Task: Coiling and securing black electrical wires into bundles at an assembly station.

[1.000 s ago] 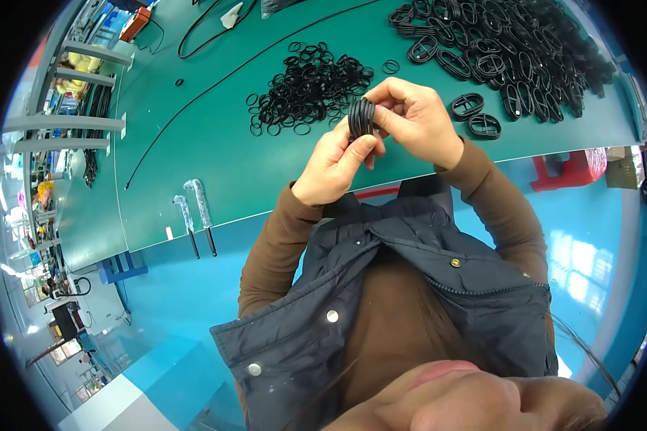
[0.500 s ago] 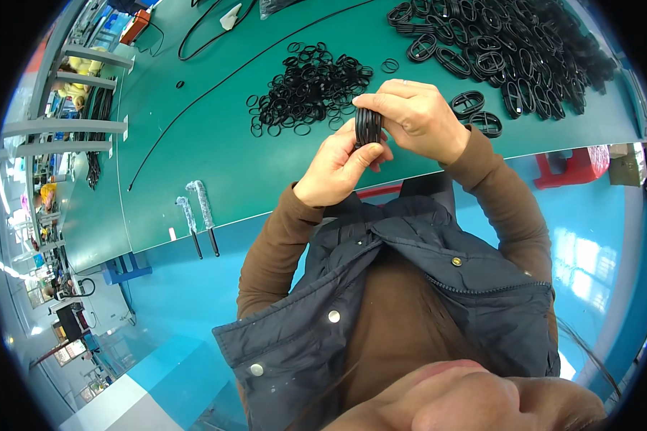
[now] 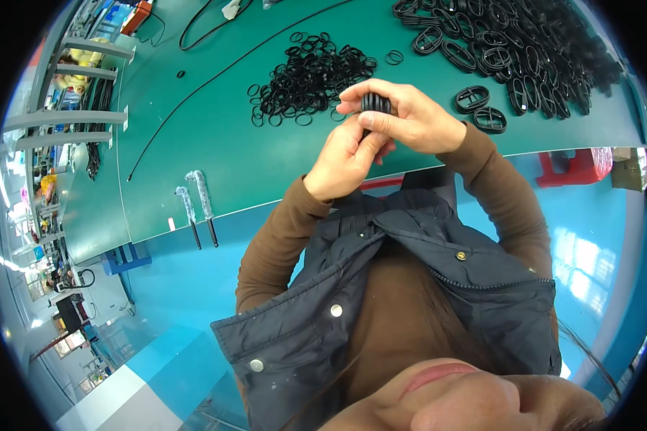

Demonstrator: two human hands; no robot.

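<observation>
Apparently you're bundling the black coil (image 3: 376,103) over the green table (image 3: 223,144), left hand (image 3: 343,159) gripping its lower end, right hand (image 3: 415,121) clasping its upper part, and the next move likely calls for snug loops.

Both hands (image 3: 425,126) hold what seems a black cable coil (image 3: 376,105) near black rings (image 3: 305,80).

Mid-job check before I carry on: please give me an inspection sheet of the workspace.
Surface: green table.
Job's things: black coil, held; heap of small black rings beyond the hands.
Clutter: two wrapped tools, dark handles overhanging the front edge.
Hands: left hand and right hand both grip the coil.
Cables: heap of coiled cables at right; two separate coils nearer; one long cable curving leftward.
Surroundings: blue floor; red plastic object at right.
</observation>
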